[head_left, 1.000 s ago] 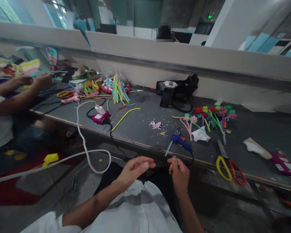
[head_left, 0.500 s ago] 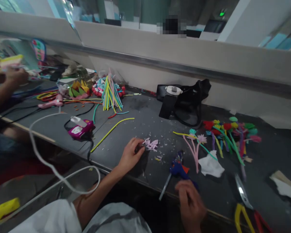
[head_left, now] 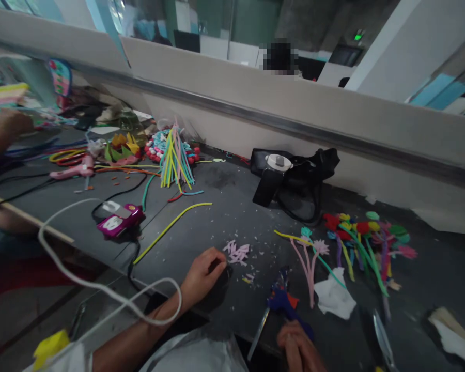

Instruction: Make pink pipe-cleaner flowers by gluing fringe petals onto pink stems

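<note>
My left hand (head_left: 204, 274) rests at the table's front, its fingers curled together. Just beyond its fingertips lies a small pile of pale pink cut pieces (head_left: 237, 252); whether anything is pinched in the fingers is hidden. Low in the picture, my right hand (head_left: 300, 347) is closed, next to the handle of a blue hot glue gun (head_left: 279, 301). Whether it touches that handle I cannot tell. A translucent glue stick (head_left: 259, 333) sticks out of the gun toward me. Right of the gun lie pink-stemmed pipe cleaner flowers (head_left: 309, 271) and a crumpled white tissue (head_left: 336, 294).
Scissors (head_left: 383, 336) lie at right, near colourful pipe cleaner flowers (head_left: 372, 232). A black bag (head_left: 318, 165) sits behind. A purple power adapter (head_left: 121, 219), a white cable (head_left: 73, 276) and pipe cleaner bundle (head_left: 176, 160) stand left. A co-worker's hand (head_left: 10, 124) is far left.
My left hand has gone from above my lap to the tabletop beside the pink pieces. My right hand has come to the glue gun's handle. The view has moved closer to the table.
</note>
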Available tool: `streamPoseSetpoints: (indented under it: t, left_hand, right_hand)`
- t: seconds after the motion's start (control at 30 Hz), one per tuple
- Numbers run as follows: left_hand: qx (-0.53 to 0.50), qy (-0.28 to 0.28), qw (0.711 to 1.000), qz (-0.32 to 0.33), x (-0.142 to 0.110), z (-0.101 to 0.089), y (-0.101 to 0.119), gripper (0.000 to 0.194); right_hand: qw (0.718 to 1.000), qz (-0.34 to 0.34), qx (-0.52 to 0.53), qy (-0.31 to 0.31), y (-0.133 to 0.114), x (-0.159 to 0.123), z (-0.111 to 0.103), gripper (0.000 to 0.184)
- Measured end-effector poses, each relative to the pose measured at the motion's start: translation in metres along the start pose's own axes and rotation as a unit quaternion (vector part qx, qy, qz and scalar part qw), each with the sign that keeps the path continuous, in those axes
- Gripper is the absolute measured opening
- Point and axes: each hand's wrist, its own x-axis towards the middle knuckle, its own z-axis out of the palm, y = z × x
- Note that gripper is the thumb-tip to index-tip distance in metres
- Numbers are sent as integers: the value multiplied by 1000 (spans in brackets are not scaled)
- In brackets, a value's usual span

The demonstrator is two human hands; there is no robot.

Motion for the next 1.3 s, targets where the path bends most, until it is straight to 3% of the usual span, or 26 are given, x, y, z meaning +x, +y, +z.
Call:
streamPoseSetpoints:
  t: [0.13,0.23,0.27,0.37,0.5,0.63,0.77,0.97,1.17,1.3]
  left_hand:
    - [25,29,998,55,-3,3,0,9]
    - [74,38,993,86,-2,8,0,8]
    - [89,30,991,96,-1,10,0,9]
    - [146,39,984,96,2,13,0,11]
    - [180,54,979,84,3,15,-1,16]
    - [207,61,973,79,0,14,-1,20]
    - [233,57,966,90,-1,16,-1,22]
    - [269,49,958,91,5,22,-5,23]
    - [288,55,952,89,2,22,-2,23]
    - [302,55,949,66,6,18,-2,23]
  right_hand:
    - [1000,1,-13,-2,-4,-6,-7,32]
    - [999,-8,-51,-5,-31,-13,4,22]
    - [997,-51,-51,-27,-44,-16,13,18]
    - [967,-182,-63,-170,-82,-22,49,14]
    - [925,-227,-153,-263,-116,-19,101,22]
    - [898,-244,-199,-308,-131,-18,127,19]
    - [867,-313,-162,-354,-136,-19,132,15]
    - [887,-262,-241,-295,-123,-5,135,14]
    - [903,-229,-216,-294,-125,-17,131,13]
    - [916,-184,-232,-272,-122,-8,124,16]
